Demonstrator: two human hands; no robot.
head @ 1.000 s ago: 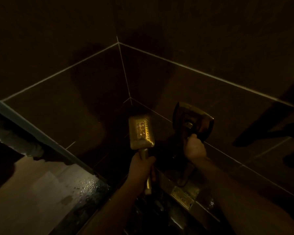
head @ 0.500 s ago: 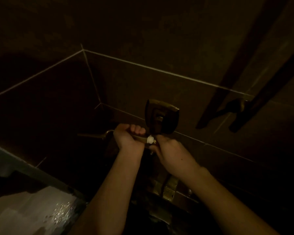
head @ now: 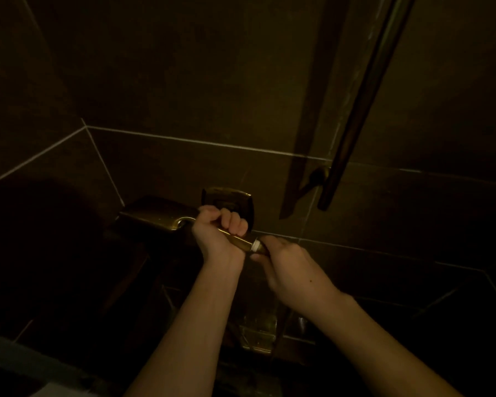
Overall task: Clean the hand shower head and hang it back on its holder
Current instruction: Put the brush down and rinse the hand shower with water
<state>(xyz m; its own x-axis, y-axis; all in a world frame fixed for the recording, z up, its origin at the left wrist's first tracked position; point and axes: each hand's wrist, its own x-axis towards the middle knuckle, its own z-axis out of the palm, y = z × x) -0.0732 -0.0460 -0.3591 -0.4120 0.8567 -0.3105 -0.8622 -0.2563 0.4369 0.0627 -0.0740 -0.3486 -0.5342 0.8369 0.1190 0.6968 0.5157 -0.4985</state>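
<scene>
The gold hand shower head [head: 155, 217] lies nearly level, its flat head pointing left in the dim light. My left hand [head: 219, 232] is wrapped around its handle. My right hand [head: 284, 262] pinches the hose fitting at the handle's end, just past a white washer [head: 255, 245]. The hose itself is hidden by my right hand. Right behind my left hand, a dark square wall holder [head: 232, 202] is fixed to the brown tiles.
A dark vertical rail [head: 355, 110] runs down the wall at right, ending in a bracket [head: 320, 174]. A gold mixer plate [head: 258, 333] sits low between my forearms. A pale ledge edge [head: 17, 365] shows at bottom left. Tiled walls meet in a corner at left.
The shower head went from upright in my left hand to lying sideways. My right hand left the wall holder and took the handle's end. My view swung right and up.
</scene>
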